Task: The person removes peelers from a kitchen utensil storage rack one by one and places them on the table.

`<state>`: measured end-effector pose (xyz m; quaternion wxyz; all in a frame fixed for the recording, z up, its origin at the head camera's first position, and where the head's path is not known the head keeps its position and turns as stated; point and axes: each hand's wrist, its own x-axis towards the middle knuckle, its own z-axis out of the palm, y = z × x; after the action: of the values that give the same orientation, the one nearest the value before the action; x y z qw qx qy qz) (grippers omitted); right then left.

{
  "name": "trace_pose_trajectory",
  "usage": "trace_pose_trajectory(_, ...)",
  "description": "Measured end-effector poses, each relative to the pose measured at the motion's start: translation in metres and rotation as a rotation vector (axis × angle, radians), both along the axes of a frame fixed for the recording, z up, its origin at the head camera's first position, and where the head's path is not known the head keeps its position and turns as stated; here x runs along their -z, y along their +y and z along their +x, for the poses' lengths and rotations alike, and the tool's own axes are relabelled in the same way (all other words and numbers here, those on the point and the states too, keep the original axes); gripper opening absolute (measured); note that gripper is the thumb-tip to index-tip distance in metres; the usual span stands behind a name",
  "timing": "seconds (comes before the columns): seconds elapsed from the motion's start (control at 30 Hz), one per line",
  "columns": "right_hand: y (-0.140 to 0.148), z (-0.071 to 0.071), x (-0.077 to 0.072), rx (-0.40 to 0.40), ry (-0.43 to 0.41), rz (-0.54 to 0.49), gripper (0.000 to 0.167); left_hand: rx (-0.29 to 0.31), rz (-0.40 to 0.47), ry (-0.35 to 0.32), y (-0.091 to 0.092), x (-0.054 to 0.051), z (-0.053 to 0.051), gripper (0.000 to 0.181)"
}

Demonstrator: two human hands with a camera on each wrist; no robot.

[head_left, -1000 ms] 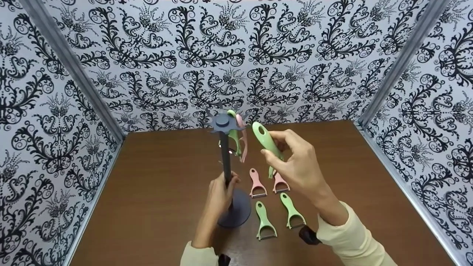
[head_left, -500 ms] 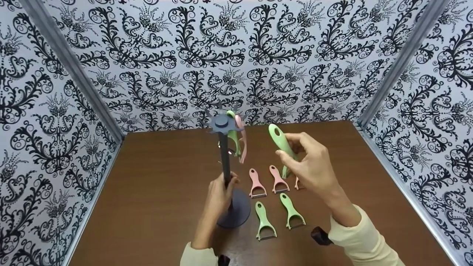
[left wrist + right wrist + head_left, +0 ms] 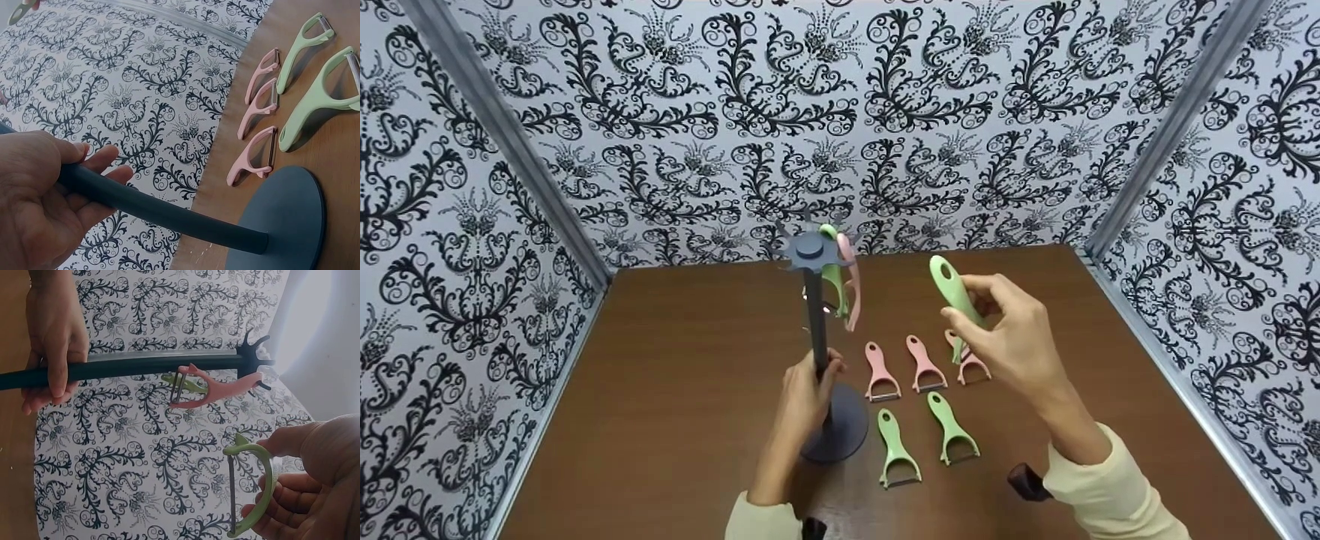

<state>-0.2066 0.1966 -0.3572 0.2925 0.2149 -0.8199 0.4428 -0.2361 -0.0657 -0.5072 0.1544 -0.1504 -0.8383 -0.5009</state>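
A dark grey stand [image 3: 816,319] with a round base and a hooked top stands upright on the table. My left hand [image 3: 804,394] holds its pole low down, fingers curled around it. From the hooks hang a pink peeler [image 3: 852,289] and a green peeler [image 3: 834,279], on the right side of the top. To the right of the stand, my right hand [image 3: 1020,337] pinches another green peeler [image 3: 949,285] by the handle, its holed end pointing up. In the right wrist view, this peeler's blade [image 3: 232,492] faces the stand. The held peeler is apart from the hooks.
On the brown table [image 3: 682,375] lie three pink peelers, the left one [image 3: 879,373] nearest the stand's base. Two green peelers, one of them [image 3: 897,448] further left, lie closer to me. Patterned walls [image 3: 840,112] enclose the table at the back and sides.
My right hand has moved to the right with the green peeler, away from the stand's top, uncovering more pink peelers on the table. The left hand and stand have stayed put.
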Motion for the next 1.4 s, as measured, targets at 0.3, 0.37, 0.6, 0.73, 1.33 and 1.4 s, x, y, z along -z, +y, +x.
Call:
trace_pose_trajectory(0.3,0.009,0.000,0.004,0.029,-0.032,-0.003,0.033,0.001,0.003,-0.002,-0.001,0.001,0.000,0.005)
trace_pose_trajectory(0.37,0.011,-0.001,0.006,0.037,-0.030,-0.002,0.033,0.002,0.007,-0.003,-0.001,0.001,0.000,0.005)
trace_pose_trajectory(0.6,0.015,-0.002,0.013,0.058,-0.054,0.015,0.034,0.000,0.016,-0.022,0.000,0.000,0.001,0.005)
trace_pose_trajectory(0.73,0.017,-0.002,0.015,0.065,-0.055,0.010,0.033,0.001,0.016,-0.014,0.000,0.000,0.000,0.006)
trace_pose_trajectory(1.33,0.036,-0.004,0.027,0.122,-0.065,0.027,0.032,0.005,0.018,-0.023,0.000,-0.002,0.001,0.005)
trace_pose_trajectory(1.4,0.039,-0.005,0.029,0.134,-0.068,0.028,0.031,0.005,0.018,-0.022,0.000,-0.001,0.001,0.005)
